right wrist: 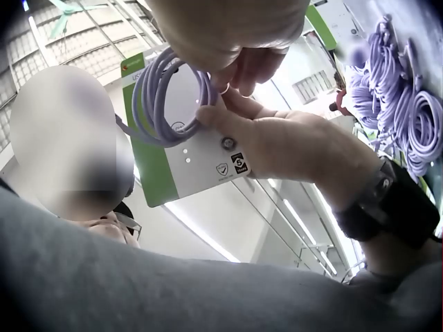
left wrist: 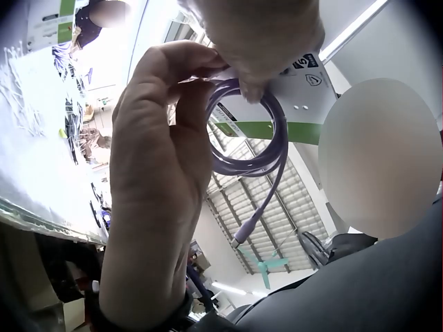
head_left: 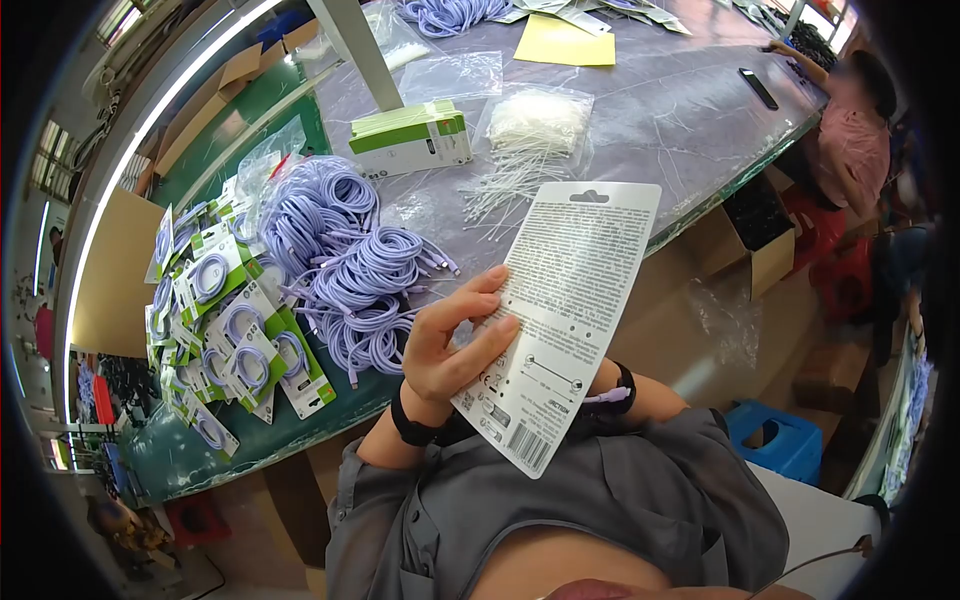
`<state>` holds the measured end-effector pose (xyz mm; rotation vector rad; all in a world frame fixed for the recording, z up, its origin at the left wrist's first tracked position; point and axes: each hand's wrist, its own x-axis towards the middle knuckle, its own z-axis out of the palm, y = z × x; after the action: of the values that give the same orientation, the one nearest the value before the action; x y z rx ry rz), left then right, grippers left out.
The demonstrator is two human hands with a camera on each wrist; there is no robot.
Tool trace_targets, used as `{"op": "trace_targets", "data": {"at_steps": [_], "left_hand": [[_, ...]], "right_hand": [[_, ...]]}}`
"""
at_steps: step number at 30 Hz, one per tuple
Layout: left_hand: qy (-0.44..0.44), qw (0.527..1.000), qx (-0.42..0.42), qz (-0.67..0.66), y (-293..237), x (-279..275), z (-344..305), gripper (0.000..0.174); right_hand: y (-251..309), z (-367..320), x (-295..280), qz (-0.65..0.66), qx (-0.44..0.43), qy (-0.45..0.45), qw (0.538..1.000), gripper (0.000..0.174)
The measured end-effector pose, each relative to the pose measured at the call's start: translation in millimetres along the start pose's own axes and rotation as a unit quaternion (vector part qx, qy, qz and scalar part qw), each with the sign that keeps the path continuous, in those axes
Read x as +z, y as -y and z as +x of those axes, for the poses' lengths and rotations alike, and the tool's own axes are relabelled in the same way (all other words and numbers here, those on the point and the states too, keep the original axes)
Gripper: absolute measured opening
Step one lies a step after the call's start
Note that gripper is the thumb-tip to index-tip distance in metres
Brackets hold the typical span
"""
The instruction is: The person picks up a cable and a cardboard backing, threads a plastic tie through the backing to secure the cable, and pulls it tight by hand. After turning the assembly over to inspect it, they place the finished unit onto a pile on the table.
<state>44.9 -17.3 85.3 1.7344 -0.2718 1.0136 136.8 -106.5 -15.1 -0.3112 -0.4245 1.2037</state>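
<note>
My left hand (head_left: 450,345) grips the edge of a white hang-tab packaging card (head_left: 570,270), fingers on its printed back. In the right wrist view the thumb of this hand presses the front, beside a coiled purple USB cable (right wrist: 149,104). My right hand (left wrist: 156,138) is behind the card in the head view. The left wrist view shows its thumb and fingertips pinching at the coil's edge, close to the left fingers. One cable end (head_left: 607,395) hangs free below. The card is held up, tilted, in front of the chest.
On the table lie bundled purple cables (head_left: 320,210), a pile of carded cables (head_left: 240,340), a stack of green-white cards (head_left: 410,138) and white ties (head_left: 525,130). A phone (head_left: 758,88) is near the far edge. A person (head_left: 855,130) sits at right, near a blue stool (head_left: 775,440).
</note>
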Motion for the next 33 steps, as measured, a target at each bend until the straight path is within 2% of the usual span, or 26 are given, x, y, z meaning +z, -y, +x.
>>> {"op": "trace_targets", "data": {"at_steps": [1,2,4,6,8,9,11,13,19,21,24,26,27,29,30,31,32,33], "left_hand": [[-0.009,0.999,-0.024,-0.036,-0.5,-0.3,-0.9,0.035],[-0.010,0.999,-0.024,-0.037,-1.4,-0.9,0.1,0.035],[-0.004,0.995,-0.040,-0.086,-3.7,-3.0,3.1,0.035],[0.000,0.998,-0.040,-0.056,-5.0,-4.8,-1.7,0.035],[0.005,0.999,-0.041,-0.026,-4.8,-4.6,-4.1,0.036],[0.018,1.000,-0.008,-0.019,-4.3,-3.7,-4.2,0.038],[0.033,0.999,0.024,-0.012,-6.4,-3.3,-4.9,0.039],[0.044,0.994,-0.063,-0.081,-12.7,-4.5,-5.5,0.043],[0.058,0.998,-0.026,-0.001,-16.0,-5.3,-4.9,0.040],[0.063,0.998,-0.021,0.019,-16.1,-4.9,-5.6,0.038],[0.052,0.997,-0.057,0.009,-17.7,-3.1,-5.0,0.036],[0.056,0.996,0.032,0.067,-18.8,-1.7,0.1,0.035],[0.057,0.996,0.032,0.067,-18.9,-1.2,-0.6,0.035],[0.040,0.999,-0.031,0.019,-19.1,-0.1,-2.7,0.034],[0.041,0.998,-0.031,0.018,-16.8,-0.4,-1.3,0.034],[0.051,0.994,0.057,0.073,-13.1,-1.2,1.6,0.033],[0.059,0.980,0.144,0.128,-11.0,-1.6,2.9,0.033],[0.060,0.980,0.143,0.128,-11.0,-1.5,2.5,0.033]], "right_hand": [[-4.4,1.8,-3.2,-0.109,-0.016,0.044,0.993,0.038],[16.0,-2.3,29.2,-0.175,0.000,0.042,0.984,0.041],[7.7,-6.3,28.8,-0.161,0.009,0.036,0.986,0.040],[9.3,-10.4,33.9,-0.147,0.019,0.029,0.988,0.040],[29.3,-13.7,61.7,0.096,0.123,-0.008,0.988,0.040],[29.1,-14.1,61.7,0.096,0.124,-0.010,0.988,0.040],[28.3,-14.9,61.9,0.041,0.111,0.000,0.993,0.040],[26.9,-15.9,62.0,-0.013,0.097,0.010,0.995,0.040],[23.1,-21.4,61.6,-0.174,0.060,0.036,0.982,0.040],[22.7,-22.0,61.3,-0.228,0.046,0.045,0.971,0.040],[21.7,-23.6,60.5,-0.307,0.026,0.059,0.949,0.040],[20.9,-24.0,59.9,-0.359,0.012,0.068,0.931,0.040],[20.4,-24.1,59.5,-0.384,0.004,0.072,0.920,0.040],[19.7,-24.5,58.9,-0.435,-0.011,0.081,0.897,0.040],[19.2,-24.6,58.6,-0.459,-0.018,0.085,0.884,0.040],[19.6,-22.5,64.8,-0.459,-0.019,0.084,0.884,0.040],[19.9,-20.9,69.7,-0.402,-0.013,0.042,0.915,0.037],[20.1,-19.6,73.3,-0.342,-0.008,0.000,0.940,0.034]]}}
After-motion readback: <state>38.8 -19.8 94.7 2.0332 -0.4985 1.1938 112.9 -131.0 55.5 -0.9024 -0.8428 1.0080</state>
